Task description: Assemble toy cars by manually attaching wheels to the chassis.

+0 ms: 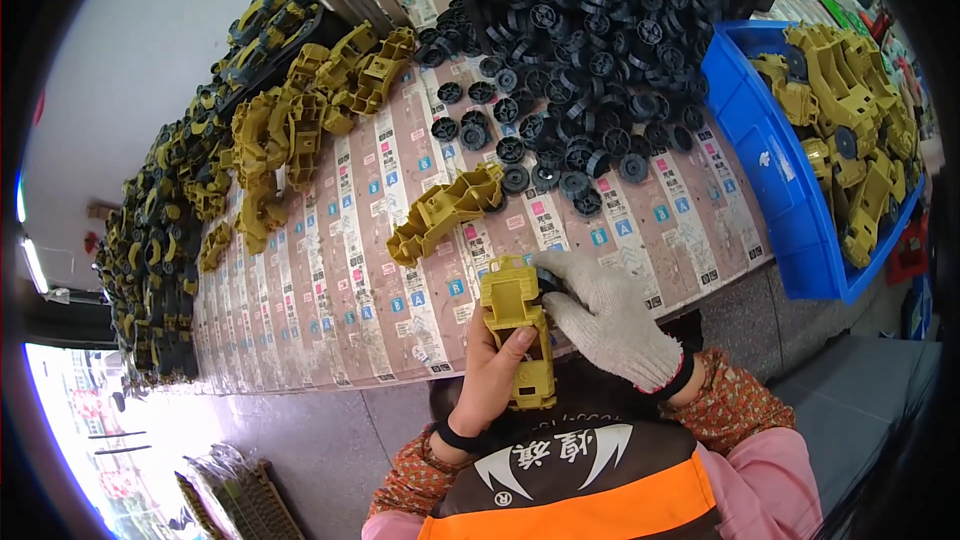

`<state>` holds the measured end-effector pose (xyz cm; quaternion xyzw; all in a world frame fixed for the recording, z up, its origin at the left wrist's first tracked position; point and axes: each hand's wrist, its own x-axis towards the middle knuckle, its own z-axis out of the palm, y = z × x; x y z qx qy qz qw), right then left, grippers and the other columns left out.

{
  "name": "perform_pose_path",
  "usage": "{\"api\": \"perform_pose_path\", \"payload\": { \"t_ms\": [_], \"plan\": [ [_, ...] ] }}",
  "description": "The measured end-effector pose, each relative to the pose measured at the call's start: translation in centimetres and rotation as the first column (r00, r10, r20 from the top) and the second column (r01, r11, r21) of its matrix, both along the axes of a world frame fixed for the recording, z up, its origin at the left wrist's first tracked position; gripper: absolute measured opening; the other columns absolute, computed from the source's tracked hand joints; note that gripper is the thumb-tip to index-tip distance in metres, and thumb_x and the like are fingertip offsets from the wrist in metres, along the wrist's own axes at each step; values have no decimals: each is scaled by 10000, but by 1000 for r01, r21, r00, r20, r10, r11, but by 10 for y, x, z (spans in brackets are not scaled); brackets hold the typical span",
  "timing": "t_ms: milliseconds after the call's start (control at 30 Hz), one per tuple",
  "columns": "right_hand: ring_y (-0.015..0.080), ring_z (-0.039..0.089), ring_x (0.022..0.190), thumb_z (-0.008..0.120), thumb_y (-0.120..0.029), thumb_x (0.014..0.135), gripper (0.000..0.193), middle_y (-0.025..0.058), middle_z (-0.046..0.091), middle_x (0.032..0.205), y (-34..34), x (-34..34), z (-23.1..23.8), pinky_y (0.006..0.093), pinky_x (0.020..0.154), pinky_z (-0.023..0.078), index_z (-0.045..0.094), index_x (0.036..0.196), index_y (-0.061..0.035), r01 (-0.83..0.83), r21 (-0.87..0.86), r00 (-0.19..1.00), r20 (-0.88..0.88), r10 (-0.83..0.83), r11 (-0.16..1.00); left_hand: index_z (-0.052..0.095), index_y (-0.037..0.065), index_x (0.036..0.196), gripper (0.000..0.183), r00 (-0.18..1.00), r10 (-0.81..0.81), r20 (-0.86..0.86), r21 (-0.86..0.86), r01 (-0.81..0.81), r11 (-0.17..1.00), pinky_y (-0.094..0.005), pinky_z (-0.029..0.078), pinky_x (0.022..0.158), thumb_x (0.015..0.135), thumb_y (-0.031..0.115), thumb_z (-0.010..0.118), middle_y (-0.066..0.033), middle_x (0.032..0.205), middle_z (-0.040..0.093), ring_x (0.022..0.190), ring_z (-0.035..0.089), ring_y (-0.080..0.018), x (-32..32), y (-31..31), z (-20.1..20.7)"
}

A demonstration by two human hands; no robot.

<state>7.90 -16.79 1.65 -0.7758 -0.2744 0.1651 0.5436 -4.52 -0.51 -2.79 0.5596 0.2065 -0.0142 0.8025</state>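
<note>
My bare left hand [484, 380] is wrapped round a yellow plastic toy vehicle body [513, 302], its thumb lying across the middle. The body is held upright at the table's front edge. On my right hand [618, 328] is a white knitted glove; its fingers close on a black toy wheel [548, 281] at the upper right side of the body. Part of the wheel is hidden by the glove, so I cannot tell whether it is seated. Another yellow vehicle body [445, 214] lies alone on the table just beyond my hands.
Loose black wheels [600, 70] spill from a dark container across the patterned table [350, 290]. Yellow bodies [300, 110] are heaped at the left, beside stacked bodies with wheels [150, 260]. A blue bin [785, 205] of yellow bodies stands at the right.
</note>
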Motion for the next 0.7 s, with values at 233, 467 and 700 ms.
{"api": "perform_pose_path", "payload": {
  "t_ms": [233,467,700],
  "plan": [
    [438,732,957,623,-85,965,416,264,726,1108,-5,-15,-13,467,794,587,614,1376,-20,21,-4,994,104,-20,1000,457,10,1404,445,1000,-12,17,332,5,943,-360,513,1029,1030,80,687,-106,1290,648,1161,629,-184,2,-8,-4],
    [467,710,866,613,-70,882,293,258,710,930,-16,-12,1,503,734,567,652,1168,-18,-1,-92,993,114,11,996,412,2,1363,539,970,-245,-14,740,174,649,-496,568,865,952,108,742,-276,1166,698,1080,691,-499,3,-5,10],
    [458,713,866,620,-99,835,232,250,710,879,-23,13,4,530,745,561,654,1045,-5,-78,-159,995,50,87,984,445,13,1346,528,950,-310,-35,732,236,640,-532,559,838,949,165,758,-302,1093,691,1050,670,-539,9,2,10]
  ]
}}
